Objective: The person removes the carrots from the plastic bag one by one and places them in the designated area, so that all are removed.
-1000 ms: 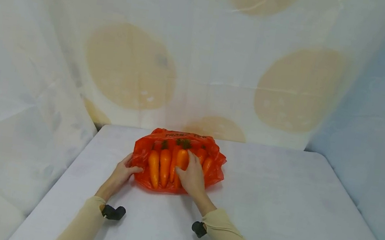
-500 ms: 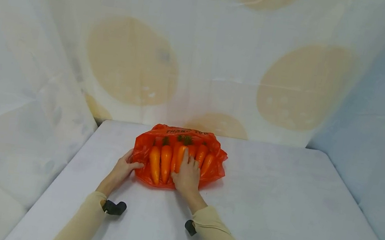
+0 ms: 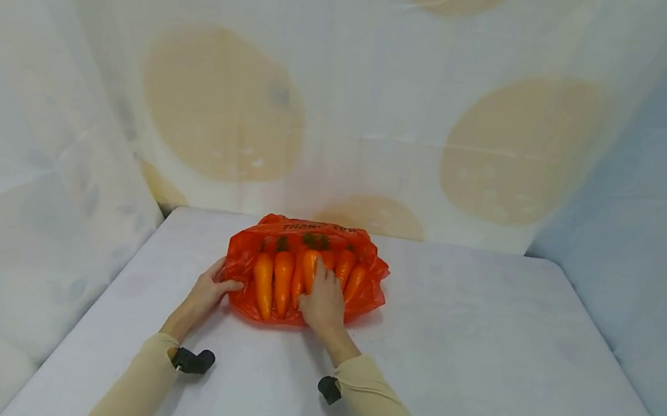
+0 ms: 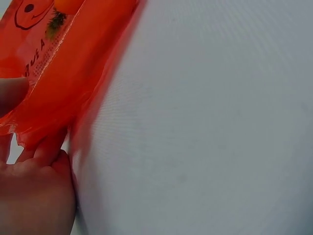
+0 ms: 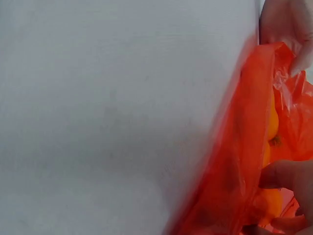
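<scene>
An orange-red plastic bag (image 3: 247,253) with dark printing lies on its side, its mouth facing me. Inside it several glossy carrots (image 3: 282,285) with green tops stand side by side in a row. My left hand (image 3: 208,292) grips the bag's left edge, thumb over the plastic and fingers behind it, as the left wrist view shows. Reaching into the mouth, my right hand (image 3: 322,306) has its thumb and fingers about a middle carrot (image 3: 310,262). The lower part of that carrot is hidden by the hand.
The bag rests near the back edge of a white table (image 3: 464,368). Pale cloth with beige circles hangs behind the table (image 3: 380,101), and more cloth closes in both sides. A small black camera (image 3: 193,361) sits on each wrist.
My right hand has shifted slightly left and lower over the carrots, and the middle carrot lies lower among the others. The left hand keeps its hold on the bag.
</scene>
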A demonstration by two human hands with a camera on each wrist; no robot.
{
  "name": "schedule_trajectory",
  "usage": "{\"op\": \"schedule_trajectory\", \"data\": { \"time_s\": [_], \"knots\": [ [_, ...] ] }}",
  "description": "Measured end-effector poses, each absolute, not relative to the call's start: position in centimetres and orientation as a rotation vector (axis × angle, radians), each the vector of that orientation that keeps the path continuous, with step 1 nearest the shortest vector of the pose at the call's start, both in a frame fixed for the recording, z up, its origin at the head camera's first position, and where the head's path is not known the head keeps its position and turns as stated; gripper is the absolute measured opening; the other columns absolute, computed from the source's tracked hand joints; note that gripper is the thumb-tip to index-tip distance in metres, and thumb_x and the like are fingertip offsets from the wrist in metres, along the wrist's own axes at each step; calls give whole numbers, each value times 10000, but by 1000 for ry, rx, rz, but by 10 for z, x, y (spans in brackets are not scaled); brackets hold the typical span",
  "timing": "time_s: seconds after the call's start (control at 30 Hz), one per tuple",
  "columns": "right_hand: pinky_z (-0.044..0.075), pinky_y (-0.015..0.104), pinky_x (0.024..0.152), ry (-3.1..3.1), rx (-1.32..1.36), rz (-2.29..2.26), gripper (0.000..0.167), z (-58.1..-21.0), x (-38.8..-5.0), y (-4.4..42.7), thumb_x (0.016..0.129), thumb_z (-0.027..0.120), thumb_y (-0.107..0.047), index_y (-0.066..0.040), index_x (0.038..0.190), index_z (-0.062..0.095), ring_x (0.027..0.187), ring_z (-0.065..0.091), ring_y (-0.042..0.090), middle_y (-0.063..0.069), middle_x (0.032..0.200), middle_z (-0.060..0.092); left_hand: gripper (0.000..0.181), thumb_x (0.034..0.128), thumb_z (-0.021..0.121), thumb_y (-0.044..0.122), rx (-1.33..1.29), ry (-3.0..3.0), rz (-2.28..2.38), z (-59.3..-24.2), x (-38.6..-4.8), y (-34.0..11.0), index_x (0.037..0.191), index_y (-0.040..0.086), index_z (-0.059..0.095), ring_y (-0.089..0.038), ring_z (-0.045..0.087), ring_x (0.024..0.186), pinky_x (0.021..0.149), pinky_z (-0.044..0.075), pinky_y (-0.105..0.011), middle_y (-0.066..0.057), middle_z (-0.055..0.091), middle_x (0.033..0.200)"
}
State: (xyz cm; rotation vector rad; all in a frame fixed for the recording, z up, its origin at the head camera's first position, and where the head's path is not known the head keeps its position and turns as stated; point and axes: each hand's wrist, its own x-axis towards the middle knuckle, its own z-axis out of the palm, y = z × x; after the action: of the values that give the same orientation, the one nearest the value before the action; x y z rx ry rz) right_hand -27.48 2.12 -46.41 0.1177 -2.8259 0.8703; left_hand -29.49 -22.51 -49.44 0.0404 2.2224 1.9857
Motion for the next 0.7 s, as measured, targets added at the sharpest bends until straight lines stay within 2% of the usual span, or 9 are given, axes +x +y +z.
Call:
{"op": "schedule_trajectory", "data": {
  "time_s": [0.2,0.53,0.7],
  "knots": [
    [500,525,966,-2831,126,960,748,-457,-275,29,815,681,-11,-69,1496,376,1116,578,412,232,1289,546,709,939,577,92,8,2219,2005,-495,-295,-224,1564,191,257,-280,356,1394,1184,274,-450,-105,359,1561],
    [488,514,988,-2815,170,963,742,-452,-269,32,795,671,24,-91,1480,411,1111,584,387,207,1270,572,700,939,575,97,-28,2170,2026,-495,-293,-223,1558,218,271,-268,354,1391,1181,281,-448,-72,364,1558],
    [515,498,949,-2764,226,928,717,-445,-268,34,773,665,53,-87,1445,458,1102,595,371,189,1251,597,673,948,563,95,-15,2146,2040,-492,-291,-221,1549,221,289,-274,362,1379,1177,285,-446,-76,372,1552]
  ]
}}
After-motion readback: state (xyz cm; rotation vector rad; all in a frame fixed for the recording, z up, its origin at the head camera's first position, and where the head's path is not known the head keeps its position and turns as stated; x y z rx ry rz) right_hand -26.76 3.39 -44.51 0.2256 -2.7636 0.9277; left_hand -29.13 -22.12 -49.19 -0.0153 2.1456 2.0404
